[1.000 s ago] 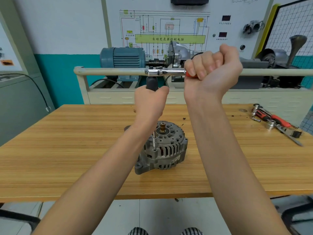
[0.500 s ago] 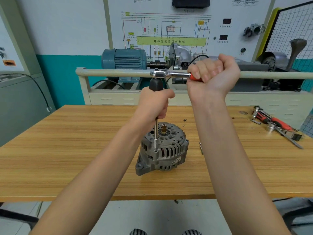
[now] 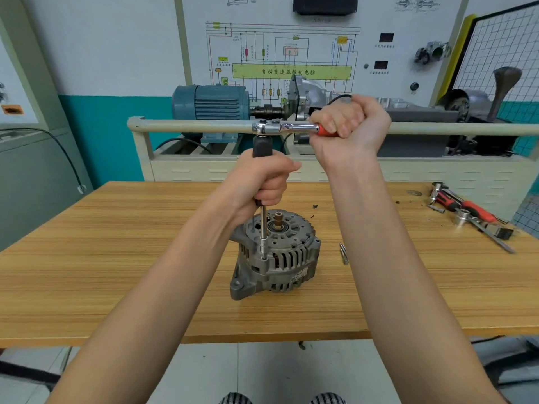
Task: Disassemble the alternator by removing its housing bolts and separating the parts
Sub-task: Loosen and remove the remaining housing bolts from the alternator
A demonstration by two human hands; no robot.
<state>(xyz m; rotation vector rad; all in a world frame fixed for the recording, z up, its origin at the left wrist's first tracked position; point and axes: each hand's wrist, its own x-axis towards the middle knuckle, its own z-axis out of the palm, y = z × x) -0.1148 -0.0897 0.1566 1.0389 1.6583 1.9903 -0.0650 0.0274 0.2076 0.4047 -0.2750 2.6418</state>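
You are now seating the tip of the long driver [image 3: 263, 228] in a housing bolt on the near rim of the alternator [image 3: 275, 255], which is standing shaft-up at mid-counter [image 3: 116, 258]; a second ago the tip was hovering above the casing. Your left hand [image 3: 261, 177] is keeping its grip clamped round the black driver handle, while your right hand [image 3: 348, 129] is gripping the red-handled ratchet [image 3: 287, 128] mounted crosswise on top. Judging from this, loosening of the bolt is about to begin. A loose bolt-like piece [image 3: 344, 253] is lying just right of the alternator, and spare tools [image 3: 469, 214] are lying well apart at the far right. Nothing is obstructing the ratchet's swing.
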